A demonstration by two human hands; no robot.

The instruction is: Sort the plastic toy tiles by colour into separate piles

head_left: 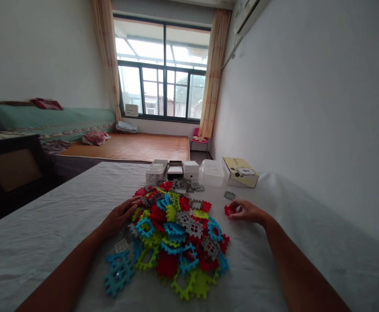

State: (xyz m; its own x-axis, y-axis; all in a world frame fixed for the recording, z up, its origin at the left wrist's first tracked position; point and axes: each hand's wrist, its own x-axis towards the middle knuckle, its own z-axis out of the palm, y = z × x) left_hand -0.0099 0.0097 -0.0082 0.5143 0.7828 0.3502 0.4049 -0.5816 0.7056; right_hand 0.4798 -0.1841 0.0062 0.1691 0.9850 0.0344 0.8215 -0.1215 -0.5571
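Note:
A heap of interlocking plastic tiles [176, 229] in red, blue, green and grey lies on the white-covered table [46, 242] in front of me. My left hand [121, 215] rests on the heap's left edge, fingers curled among the pieces; what they hold, if anything, is hidden. My right hand [248, 211] lies to the right of the heap with its fingers pinched on a small red tile [229, 210]. A single grey tile [230, 195] lies alone just beyond that hand.
At the table's far edge stand several small boxes [173, 170], a clear plastic tub [212, 172] and a yellow carton [240, 171]. A white wall runs close along the right. A bed [46, 123] and a window [161, 69] lie beyond.

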